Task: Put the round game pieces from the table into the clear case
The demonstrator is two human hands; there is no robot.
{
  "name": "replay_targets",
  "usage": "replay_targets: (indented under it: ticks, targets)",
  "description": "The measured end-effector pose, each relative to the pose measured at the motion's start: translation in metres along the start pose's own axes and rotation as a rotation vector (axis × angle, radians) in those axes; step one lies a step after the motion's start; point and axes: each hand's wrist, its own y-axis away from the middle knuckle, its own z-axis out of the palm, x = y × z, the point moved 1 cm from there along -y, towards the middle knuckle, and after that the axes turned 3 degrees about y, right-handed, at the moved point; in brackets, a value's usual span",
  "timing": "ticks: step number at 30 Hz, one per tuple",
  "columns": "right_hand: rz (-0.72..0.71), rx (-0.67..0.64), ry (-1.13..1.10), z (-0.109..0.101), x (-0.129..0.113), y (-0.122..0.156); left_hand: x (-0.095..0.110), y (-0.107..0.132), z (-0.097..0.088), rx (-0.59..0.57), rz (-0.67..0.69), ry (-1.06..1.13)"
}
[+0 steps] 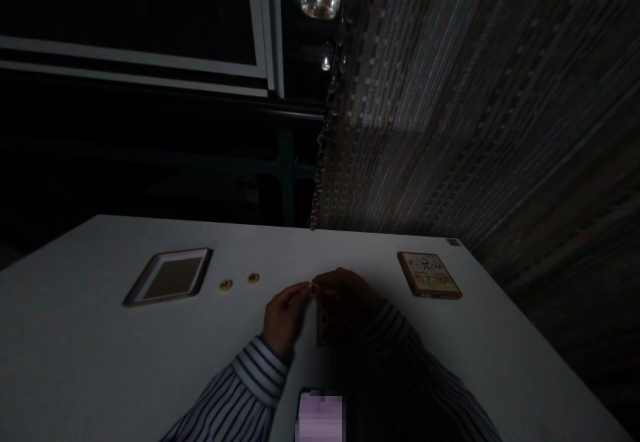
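Note:
Low over the middle of the white table, my left hand (284, 315) pinches a small round chess piece (313, 289) between thumb and fingertips. From the other side, my right hand (350, 293) has its fingertips at the same piece, its fingers curled and mostly in shadow. Partly hidden under the right hand lies a narrow dark box (324, 329) that seems to hold more round pieces. To the left, a marked wooden piece (225, 285) and a second wooden piece (253, 279) rest flat, apart from each other.
A shallow frame-like box part (173, 277) lies at the left, and a wooden lid with Chinese characters (431, 274) at the right. A phone (320, 415) is at the near edge. Behind the white table (150, 362) hangs a bead curtain (400, 109). The room is dim.

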Motion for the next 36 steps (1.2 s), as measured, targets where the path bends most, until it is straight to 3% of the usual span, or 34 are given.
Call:
replay_targets:
  ticks: [14, 23, 29, 36]
  targets:
    - [0.003, -0.065, 0.062, -0.003, -0.002, -0.002, -0.004, 0.000, 0.001, -0.035, 0.016, 0.004]
    - [0.103, -0.117, 0.151, 0.003, 0.025, 0.000, -0.003, 0.000, 0.003, 0.019, 0.018, -0.040]
    - [0.130, -0.152, 0.225, 0.012, 0.031, 0.001, 0.001, 0.001, 0.005, -0.039, 0.085, -0.206]
    - [0.148, -0.227, 0.288, 0.017, 0.026, -0.001, -0.013, 0.000, 0.003, -0.111, 0.148, -0.293]
